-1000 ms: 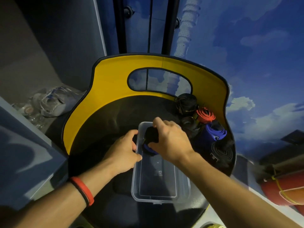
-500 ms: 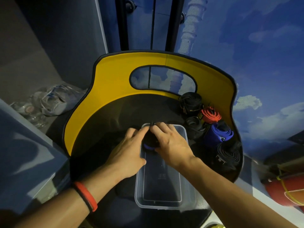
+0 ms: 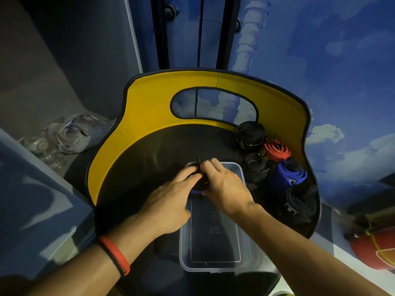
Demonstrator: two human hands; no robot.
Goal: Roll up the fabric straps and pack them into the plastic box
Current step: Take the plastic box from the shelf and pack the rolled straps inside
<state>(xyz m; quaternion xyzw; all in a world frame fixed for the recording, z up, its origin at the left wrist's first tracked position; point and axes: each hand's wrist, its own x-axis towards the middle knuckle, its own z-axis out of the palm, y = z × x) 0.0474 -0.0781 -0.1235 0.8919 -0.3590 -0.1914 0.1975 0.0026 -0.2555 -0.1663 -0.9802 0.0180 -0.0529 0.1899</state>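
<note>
A clear plastic box (image 3: 213,267) lies lengthwise on the black seat of a yellow-backed chair (image 3: 149,107). At the box's far end sits a rolled black strap with a blue edge (image 3: 199,185), mostly hidden by my hands. My right hand (image 3: 222,186) grips the roll from the right, fingers curled over its top. My left hand (image 3: 171,204) presses against its left side with extended fingers. The near part of the box holds nothing.
More rolled straps lie along the seat's right edge: a black one (image 3: 250,135), a red one (image 3: 276,150), a dark one (image 3: 255,167), a blue one (image 3: 286,175) and a black coil (image 3: 299,206). Crumpled plastic bags (image 3: 70,135) lie left of the chair.
My left hand has moved from the box's left rim onto the roll. Both hands have pushed the roll toward the far end of the box.
</note>
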